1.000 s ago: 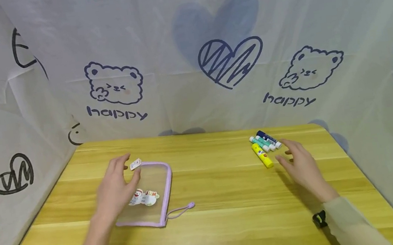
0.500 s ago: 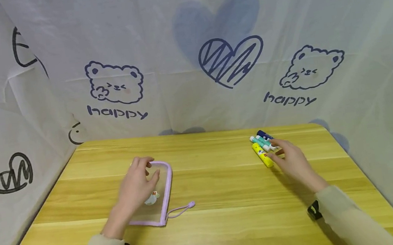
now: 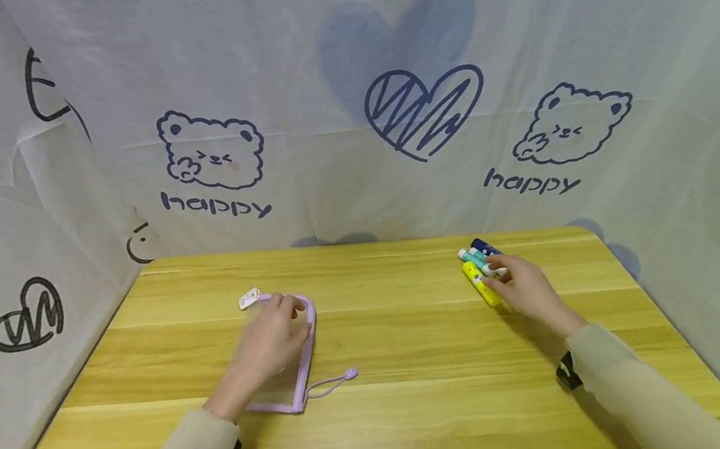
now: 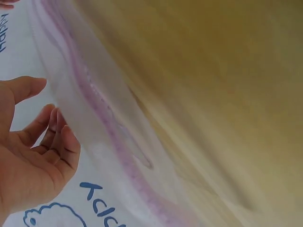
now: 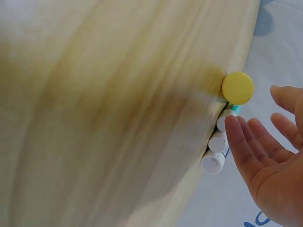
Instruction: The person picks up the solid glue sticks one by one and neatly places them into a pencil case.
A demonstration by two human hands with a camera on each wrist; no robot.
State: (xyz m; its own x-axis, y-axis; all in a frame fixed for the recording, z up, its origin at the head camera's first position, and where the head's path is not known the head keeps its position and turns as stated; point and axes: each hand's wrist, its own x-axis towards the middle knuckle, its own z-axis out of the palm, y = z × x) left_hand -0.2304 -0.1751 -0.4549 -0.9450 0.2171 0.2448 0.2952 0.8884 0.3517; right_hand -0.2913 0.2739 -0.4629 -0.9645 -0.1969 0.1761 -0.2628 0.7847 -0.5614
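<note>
In the head view, my left hand (image 3: 273,340) hangs over a see-through pouch with a purple zipper edge (image 3: 304,372), its fingers loosely bent. The left wrist view shows thumb and fingers apart, with nothing held, beside the purple edge (image 4: 102,111). My right hand (image 3: 528,293) is at a cluster of glue sticks. A yellow glue stick (image 3: 478,283) lies nearest, teal-and-white ones (image 3: 478,260) beside it and a navy one (image 3: 483,246) behind, partly covered by fingers. In the right wrist view, thumb and fingers are spread near the yellow end (image 5: 237,88) and white ends (image 5: 218,142); contact is unclear.
A white tag (image 3: 250,298) sits at the pouch's far edge, and a purple zipper-pull loop (image 3: 333,384) reaches right. The wooden table (image 3: 403,348) ends at a printed white cloth (image 3: 319,123) behind and at both sides.
My left hand has moved right across the pouch, showing the white tag again. My right hand has shifted left, over the glue sticks. The pouch and sticks stay put.
</note>
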